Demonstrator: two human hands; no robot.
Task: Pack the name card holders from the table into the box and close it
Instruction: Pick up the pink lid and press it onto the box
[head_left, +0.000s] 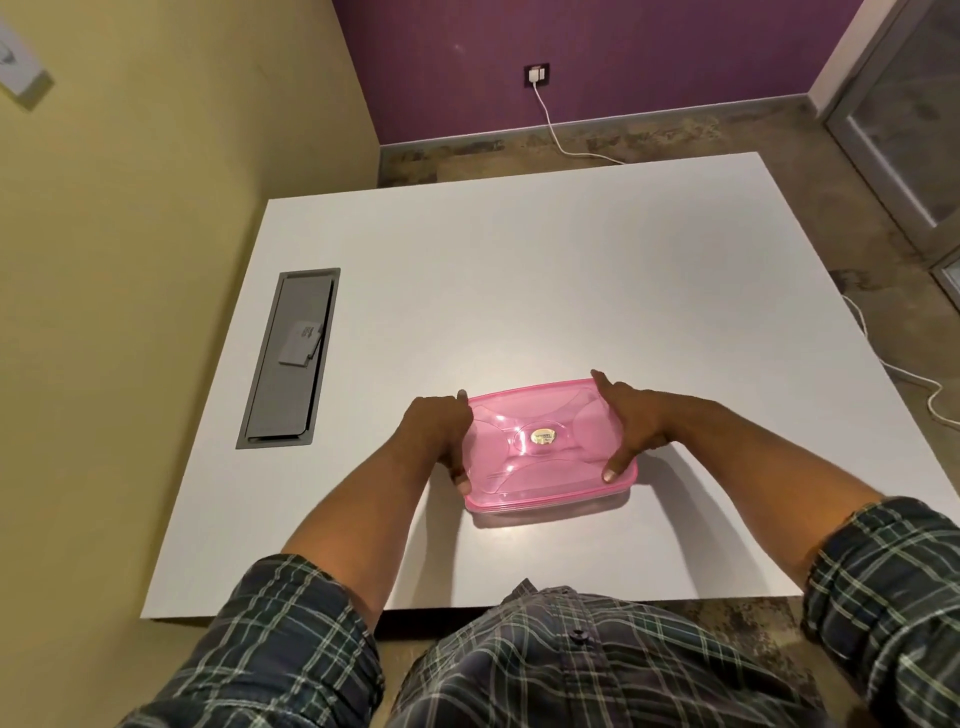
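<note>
White table (519, 270), closed pink box (545, 467) on it, grey inset panel (288, 364)

A white table (519, 291) stands on mottled brown floor (649, 137) between yellow wall (156, 156) and purple wall (623, 52).

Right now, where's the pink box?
Head view: the pink box sits near-centre on the white table, lid on, gripped between left hand and right hand.

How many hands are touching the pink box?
2. The left hand holds the left end of the pink box, and the right hand holds its right end. The lid is on, so anything inside stays hidden.
</note>
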